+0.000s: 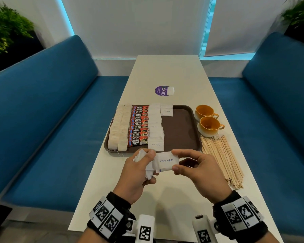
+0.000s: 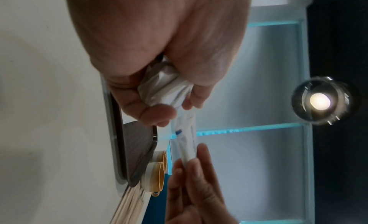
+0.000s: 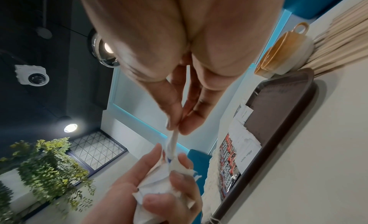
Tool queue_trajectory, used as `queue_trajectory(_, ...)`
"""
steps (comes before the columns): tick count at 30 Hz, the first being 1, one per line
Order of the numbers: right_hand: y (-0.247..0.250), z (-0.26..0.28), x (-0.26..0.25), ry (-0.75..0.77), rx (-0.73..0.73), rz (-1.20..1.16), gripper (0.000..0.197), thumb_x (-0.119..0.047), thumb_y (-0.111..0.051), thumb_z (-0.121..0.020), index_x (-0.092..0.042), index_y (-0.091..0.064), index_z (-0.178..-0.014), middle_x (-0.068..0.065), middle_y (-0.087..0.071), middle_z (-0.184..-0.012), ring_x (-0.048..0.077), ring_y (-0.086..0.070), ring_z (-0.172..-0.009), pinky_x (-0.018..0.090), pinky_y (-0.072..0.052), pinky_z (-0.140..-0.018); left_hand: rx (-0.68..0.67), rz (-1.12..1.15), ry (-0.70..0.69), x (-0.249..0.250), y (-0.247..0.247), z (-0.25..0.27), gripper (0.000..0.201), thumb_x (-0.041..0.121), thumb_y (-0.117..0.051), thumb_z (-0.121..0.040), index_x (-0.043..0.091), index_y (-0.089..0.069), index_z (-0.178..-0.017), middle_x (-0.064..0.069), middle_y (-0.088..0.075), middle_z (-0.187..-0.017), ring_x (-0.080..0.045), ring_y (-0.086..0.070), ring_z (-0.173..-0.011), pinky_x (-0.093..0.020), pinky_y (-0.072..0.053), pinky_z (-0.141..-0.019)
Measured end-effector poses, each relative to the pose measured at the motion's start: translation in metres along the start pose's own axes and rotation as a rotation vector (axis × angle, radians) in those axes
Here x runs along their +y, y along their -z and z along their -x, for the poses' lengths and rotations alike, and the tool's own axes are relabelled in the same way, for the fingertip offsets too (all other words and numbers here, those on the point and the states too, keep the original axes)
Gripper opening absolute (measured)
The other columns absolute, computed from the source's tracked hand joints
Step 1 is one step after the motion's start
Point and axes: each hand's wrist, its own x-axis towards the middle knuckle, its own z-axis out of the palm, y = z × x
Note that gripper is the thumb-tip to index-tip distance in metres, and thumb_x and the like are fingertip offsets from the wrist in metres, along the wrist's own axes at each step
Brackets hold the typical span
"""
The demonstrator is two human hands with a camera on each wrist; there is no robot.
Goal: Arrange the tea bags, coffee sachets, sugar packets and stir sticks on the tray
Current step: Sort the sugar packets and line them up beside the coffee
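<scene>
The right hand (image 1: 199, 168) pinches one sugar packet (image 1: 167, 163) between thumb and fingers (image 1: 176, 167), which are curled onto its right end. The packet is in the air above the counter (image 1: 165, 199), just in front of the near rim of the tray (image 1: 182, 134). Its long axis runs left to right, the words "white sugar" facing up. Its left end is still inside the bunch of sugar packets (image 1: 147, 165) that the left hand (image 1: 139, 174) grips with curled fingers, so both hands touch it now.

The relation that matters is this: the free place for the packet lies forward and a little right of the right hand. On the tray the tea bags (image 1: 118, 130), the coffee sachets (image 1: 139, 127) and a column of white sugar packets (image 1: 155, 130) fill the left half. A second sugar column has only begun, at the far edge (image 1: 166, 111), and bare brown surface lies beside it down to the near rim. The right hand is the nearer one to this place. I judge the packet must first slide out to the right, along its own long axis, and then go forward with the same orientation.

The stir sticks (image 1: 221, 160) lie on the counter right of the tray, not yet arranged.
</scene>
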Motion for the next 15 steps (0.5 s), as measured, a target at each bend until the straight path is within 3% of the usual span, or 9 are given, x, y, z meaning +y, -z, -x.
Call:
queue_trajectory(2, 0.003, -0.013, 0.001, -0.009, 0.030, -0.012, 0.035, 0.001, -0.082, -0.079, -0.019, -0.079, -0.107, 0.001, -0.078, -0.094, 0.022, -0.075, -0.080, 0.025, -0.061, -0.074, 0.019, 0.078, 0.035, 0.002, 0.004, -0.007, 0.017, 0.027, -0.070, -0.094, 0.014, -0.066, -0.103, -0.015, -0.068, -0.092, -0.023, -0.056, -0.062, -0.028, -0.042, -0.050)
queue_trajectory(6, 0.021, -0.062, 0.003, -0.058, 0.121, 0.001, 0.026, -0.002, -0.079, -0.082, -0.016, -0.078, -0.104, 0.000, -0.079, -0.094, 0.013, -0.076, -0.086, 0.018, -0.059, -0.072, -0.022, 0.236, 0.099, 0.005, 0.020, -0.024, 0.025, 0.016, -0.071, -0.084, 0.016, -0.068, -0.108, -0.009, -0.065, -0.096, -0.028, -0.063, -0.072, -0.029, -0.052, -0.053)
queue_trajectory(10, 0.034, -0.130, 0.013, -0.103, 0.219, 0.047, 0.020, -0.006, -0.079, -0.085, -0.017, -0.077, -0.102, 0.005, -0.076, -0.097, 0.016, -0.077, -0.086, 0.027, -0.062, -0.079, -0.061, 0.267, 0.130, 0.007, 0.029, -0.036, 0.032, 0.007, -0.068, -0.077, 0.013, -0.071, -0.108, -0.011, -0.066, -0.096, -0.033, -0.065, -0.079, -0.034, -0.056, -0.058)
queue_trajectory(15, 0.036, -0.223, 0.038, -0.166, 0.255, 0.102, 0.020, -0.001, -0.081, -0.083, -0.016, -0.078, -0.097, 0.008, -0.076, -0.099, 0.019, -0.078, -0.083, 0.038, -0.063, -0.087, -0.029, 0.193, 0.160, 0.005, 0.034, -0.051, 0.023, 0.001, -0.064, -0.089, 0.008, -0.070, -0.110, -0.015, -0.066, -0.099, -0.035, -0.066, -0.078, -0.037, -0.056, -0.061)
